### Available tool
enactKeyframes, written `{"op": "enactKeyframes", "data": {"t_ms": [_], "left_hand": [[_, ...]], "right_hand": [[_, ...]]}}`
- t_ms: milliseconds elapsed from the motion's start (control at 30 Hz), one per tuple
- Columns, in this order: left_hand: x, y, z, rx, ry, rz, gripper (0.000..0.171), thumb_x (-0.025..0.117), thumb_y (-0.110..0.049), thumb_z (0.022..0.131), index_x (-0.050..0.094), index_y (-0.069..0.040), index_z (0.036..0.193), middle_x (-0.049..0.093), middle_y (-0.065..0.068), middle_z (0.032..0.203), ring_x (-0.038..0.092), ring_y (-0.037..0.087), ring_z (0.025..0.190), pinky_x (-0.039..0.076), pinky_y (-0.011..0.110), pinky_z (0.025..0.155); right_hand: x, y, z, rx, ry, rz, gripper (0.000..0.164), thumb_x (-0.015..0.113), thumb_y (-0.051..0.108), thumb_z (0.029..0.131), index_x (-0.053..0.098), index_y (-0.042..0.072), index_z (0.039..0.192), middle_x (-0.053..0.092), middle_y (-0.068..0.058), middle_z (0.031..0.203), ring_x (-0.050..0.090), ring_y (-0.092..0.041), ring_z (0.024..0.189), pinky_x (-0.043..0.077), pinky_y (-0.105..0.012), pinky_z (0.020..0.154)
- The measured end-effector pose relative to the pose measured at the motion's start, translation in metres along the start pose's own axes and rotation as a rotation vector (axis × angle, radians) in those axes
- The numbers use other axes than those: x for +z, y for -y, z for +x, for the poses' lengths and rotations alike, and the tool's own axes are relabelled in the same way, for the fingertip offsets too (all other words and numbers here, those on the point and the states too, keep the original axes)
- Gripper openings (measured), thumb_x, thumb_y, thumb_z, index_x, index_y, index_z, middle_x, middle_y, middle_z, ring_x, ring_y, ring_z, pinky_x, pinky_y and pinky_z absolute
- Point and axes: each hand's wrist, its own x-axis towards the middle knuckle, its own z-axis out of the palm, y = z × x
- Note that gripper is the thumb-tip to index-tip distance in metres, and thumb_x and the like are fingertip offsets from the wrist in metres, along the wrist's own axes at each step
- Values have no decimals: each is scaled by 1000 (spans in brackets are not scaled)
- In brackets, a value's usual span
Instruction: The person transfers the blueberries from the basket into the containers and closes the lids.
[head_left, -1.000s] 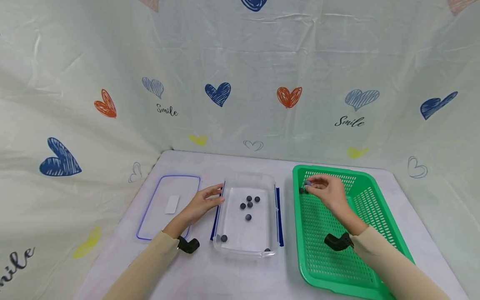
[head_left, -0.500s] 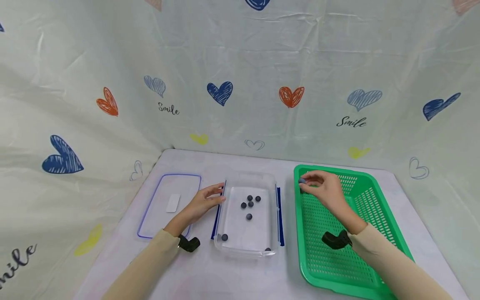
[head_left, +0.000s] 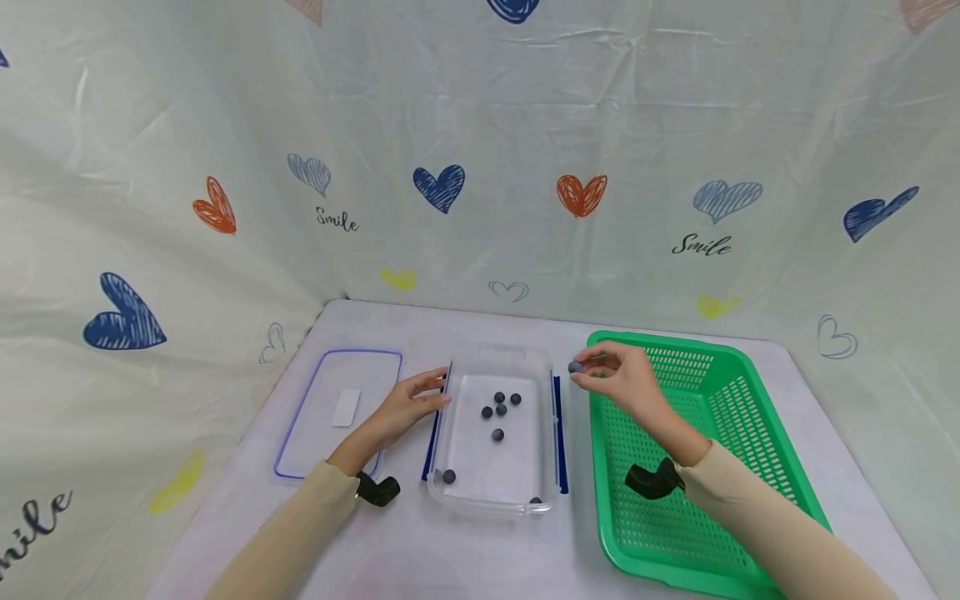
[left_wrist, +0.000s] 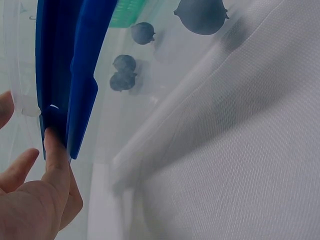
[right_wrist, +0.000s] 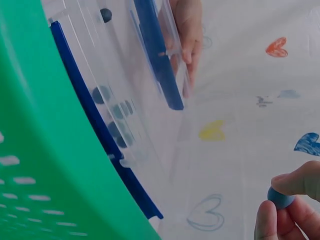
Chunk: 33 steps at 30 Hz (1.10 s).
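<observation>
My right hand [head_left: 622, 382] pinches a blueberry [head_left: 575, 367] between thumb and fingertips. It is just left of the green basket's rim, in the gap beside the clear box. The right wrist view shows the same blueberry [right_wrist: 281, 197] under the thumb. My left hand [head_left: 401, 410] rests at the left side of the clear plastic box [head_left: 491, 506], fingers extended at its rim. A finger touches the blue latch flap [left_wrist: 75, 65] in the left wrist view. Several blueberries [head_left: 498, 435] lie loose on the box floor.
On the right stands the green perforated basket [head_left: 611, 517], its rim close to the box. A clear lid with a blue edge [head_left: 303, 408] and a white label [head_left: 346, 408] lies left of the box. Behind the table hangs a heart-printed curtain [head_left: 510, 108].
Still pinching the blueberry, my right hand has moved left from inside the basket's far left corner, across its rim toward the box. My left hand stays at the box's side.
</observation>
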Motion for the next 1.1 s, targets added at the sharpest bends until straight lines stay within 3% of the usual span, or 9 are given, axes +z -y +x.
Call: {"op": "enactKeyframes", "data": {"t_ms": [667, 1100], "left_hand": [[0, -1, -1, 16, 2, 7, 67, 70, -23, 95, 40, -7, 153, 43, 23, 148, 41, 41, 136, 38, 48, 109], [0, 0, 0, 8, 2, 17, 67, 69, -22, 96, 39, -6, 153, 43, 23, 148, 40, 40, 137, 37, 50, 110]], "right_hand": [[37, 3, 6, 56, 111, -6, 21, 80, -1, 81, 71, -5, 100, 71, -13, 92, 70, -25, 81, 58, -32, 70], [36, 1, 3, 22, 99, 11, 21, 79, -3, 82, 70, -8, 101, 70, -17, 93, 70, -28, 82, 58, -27, 70]]}}
